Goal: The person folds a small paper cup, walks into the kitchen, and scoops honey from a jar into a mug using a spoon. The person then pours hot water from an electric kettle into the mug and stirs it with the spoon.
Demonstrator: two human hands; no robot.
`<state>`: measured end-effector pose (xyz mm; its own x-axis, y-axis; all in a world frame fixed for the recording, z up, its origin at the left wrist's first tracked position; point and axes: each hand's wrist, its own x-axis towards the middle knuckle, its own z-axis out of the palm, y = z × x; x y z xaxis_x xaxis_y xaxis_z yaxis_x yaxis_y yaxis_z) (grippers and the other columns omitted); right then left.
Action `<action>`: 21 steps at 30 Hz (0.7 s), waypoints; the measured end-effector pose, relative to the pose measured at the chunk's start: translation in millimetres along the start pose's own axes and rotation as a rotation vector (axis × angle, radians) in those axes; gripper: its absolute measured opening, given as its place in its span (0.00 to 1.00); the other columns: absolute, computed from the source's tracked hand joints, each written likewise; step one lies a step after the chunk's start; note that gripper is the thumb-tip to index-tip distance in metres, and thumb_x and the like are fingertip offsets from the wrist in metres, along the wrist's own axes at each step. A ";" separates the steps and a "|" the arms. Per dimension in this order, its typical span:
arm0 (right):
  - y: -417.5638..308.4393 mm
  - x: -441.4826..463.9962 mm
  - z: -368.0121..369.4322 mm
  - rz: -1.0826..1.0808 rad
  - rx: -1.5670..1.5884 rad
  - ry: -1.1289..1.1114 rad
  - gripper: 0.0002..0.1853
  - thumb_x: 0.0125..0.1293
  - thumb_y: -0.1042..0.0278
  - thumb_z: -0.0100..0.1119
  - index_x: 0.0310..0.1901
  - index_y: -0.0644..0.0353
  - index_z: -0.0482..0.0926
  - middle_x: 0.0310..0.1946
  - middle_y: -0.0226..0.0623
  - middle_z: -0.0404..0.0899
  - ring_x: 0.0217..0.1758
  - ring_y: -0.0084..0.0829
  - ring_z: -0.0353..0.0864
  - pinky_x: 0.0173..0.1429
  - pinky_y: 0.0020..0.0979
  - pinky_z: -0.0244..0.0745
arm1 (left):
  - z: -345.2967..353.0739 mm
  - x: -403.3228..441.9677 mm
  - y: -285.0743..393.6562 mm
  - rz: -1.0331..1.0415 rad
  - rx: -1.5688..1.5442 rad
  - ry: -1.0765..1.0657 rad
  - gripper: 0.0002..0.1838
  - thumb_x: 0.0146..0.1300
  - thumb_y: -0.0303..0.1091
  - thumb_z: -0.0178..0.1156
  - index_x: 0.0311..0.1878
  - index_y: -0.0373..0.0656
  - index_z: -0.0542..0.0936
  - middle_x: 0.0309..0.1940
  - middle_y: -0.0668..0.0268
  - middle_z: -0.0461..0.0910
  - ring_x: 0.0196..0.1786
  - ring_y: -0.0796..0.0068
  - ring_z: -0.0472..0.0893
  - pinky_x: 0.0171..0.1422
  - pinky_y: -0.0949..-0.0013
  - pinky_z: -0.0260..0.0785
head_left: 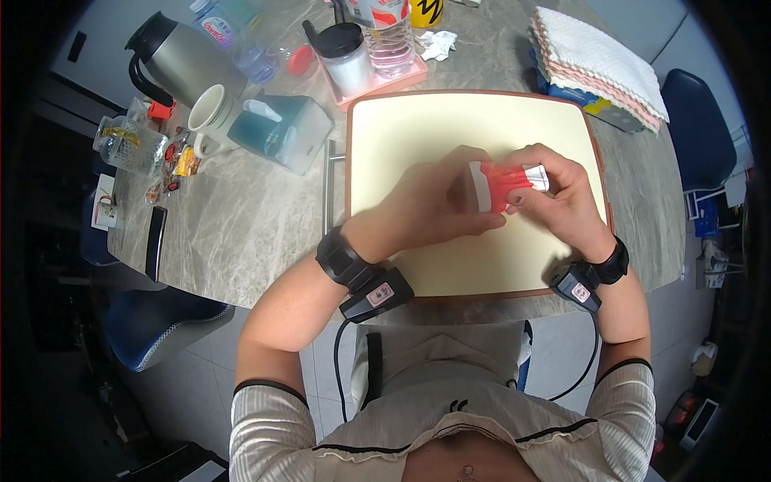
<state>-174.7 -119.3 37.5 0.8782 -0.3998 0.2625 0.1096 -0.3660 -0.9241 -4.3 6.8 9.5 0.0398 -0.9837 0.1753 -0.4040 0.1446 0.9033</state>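
Note:
A small red-and-white packet (502, 186) is held above the cream board with the brown rim (426, 120). My left hand (434, 197) is closed around its left side, the fingers partly blurred and hidden. On the other side my right hand (562, 189) grips the packet's right part, thumb on the red front. A white end with dark lines sticks out by the right fingers. What the packet contains is hidden.
Left on the marbled table (257, 213) stand a steel jug (189, 60), a white mug (213, 112), a tissue box (281, 132) and a glass jar (132, 145). Behind the board are a pink tray (409, 78) with bottles and, at right, folded towels (598, 60).

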 end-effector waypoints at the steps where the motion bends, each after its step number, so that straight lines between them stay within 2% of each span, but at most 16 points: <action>1: 0.1 -0.3 0.7 0.049 0.091 0.005 0.11 0.57 0.79 0.62 0.43 0.66 0.77 0.36 0.35 0.81 0.34 0.21 0.79 0.38 0.20 0.76 | -0.4 0.5 -1.4 -0.011 0.005 -0.004 0.33 0.50 0.34 0.72 0.58 0.40 0.67 0.37 0.64 0.79 0.36 0.79 0.79 0.37 0.76 0.72; 5: 4.5 -0.5 -3.7 0.136 0.220 -0.040 0.10 0.59 0.78 0.61 0.43 0.66 0.78 0.36 0.36 0.81 0.32 0.19 0.79 0.36 0.19 0.77 | -1.8 1.0 5.7 -0.005 0.023 -0.003 0.34 0.49 0.35 0.72 0.58 0.40 0.67 0.38 0.64 0.79 0.37 0.79 0.79 0.38 0.76 0.73; 11: 5.6 -0.1 -7.3 0.126 0.160 -0.065 0.06 0.59 0.79 0.61 0.39 0.67 0.80 0.34 0.35 0.81 0.31 0.18 0.78 0.36 0.19 0.76 | -0.5 1.0 2.4 0.035 0.065 -0.003 0.35 0.48 0.36 0.73 0.58 0.39 0.68 0.37 0.64 0.79 0.35 0.78 0.79 0.38 0.76 0.73; 14: 4.9 -0.4 -6.6 0.104 0.137 -0.050 0.05 0.59 0.80 0.60 0.38 0.67 0.80 0.32 0.34 0.80 0.30 0.18 0.76 0.35 0.19 0.75 | -2.7 0.9 4.7 -0.053 0.059 -0.055 0.35 0.48 0.37 0.73 0.58 0.39 0.68 0.36 0.64 0.79 0.35 0.77 0.80 0.37 0.76 0.73; 21: 5.0 -1.8 -5.1 0.009 0.048 0.000 0.03 0.60 0.79 0.60 0.36 0.67 0.79 0.29 0.31 0.77 0.29 0.16 0.73 0.32 0.18 0.71 | -4.0 1.7 10.9 -0.033 0.067 -0.057 0.33 0.49 0.37 0.72 0.58 0.40 0.69 0.32 0.66 0.79 0.31 0.79 0.78 0.37 0.76 0.72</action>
<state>-178.0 -124.8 33.8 0.8792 -0.4032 0.2540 0.1239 -0.3212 -0.9389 -4.9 7.1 21.2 0.0031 -0.9926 0.1212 -0.4635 0.1060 0.8797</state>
